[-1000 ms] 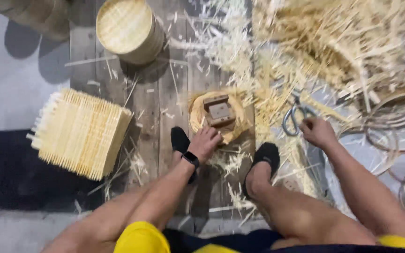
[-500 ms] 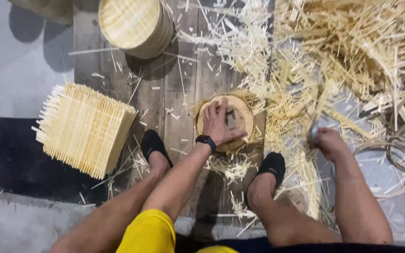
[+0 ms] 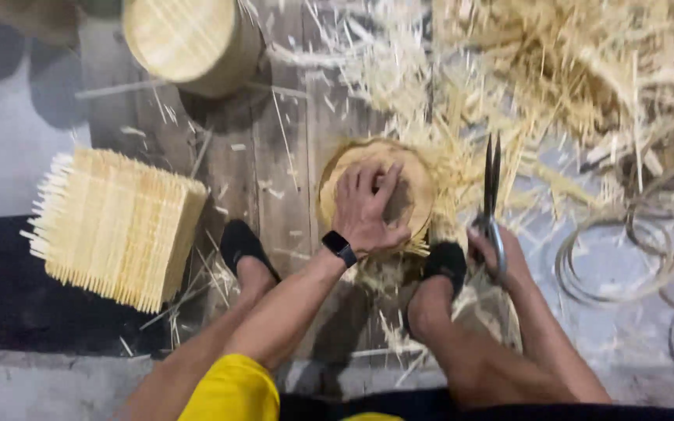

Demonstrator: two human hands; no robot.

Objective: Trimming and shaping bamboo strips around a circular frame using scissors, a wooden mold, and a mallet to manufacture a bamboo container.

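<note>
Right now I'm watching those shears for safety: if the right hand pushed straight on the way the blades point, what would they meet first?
The right hand holds the scissors pointing away from the person; first in line looks to be the loose bamboo shavings, though depth is unclear.

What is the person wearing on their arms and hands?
Both arms are bare, with no sleeves and no gloves. The left hand has a black wristband with a small dark square face just behind it. The right hand wears nothing visible.
</note>
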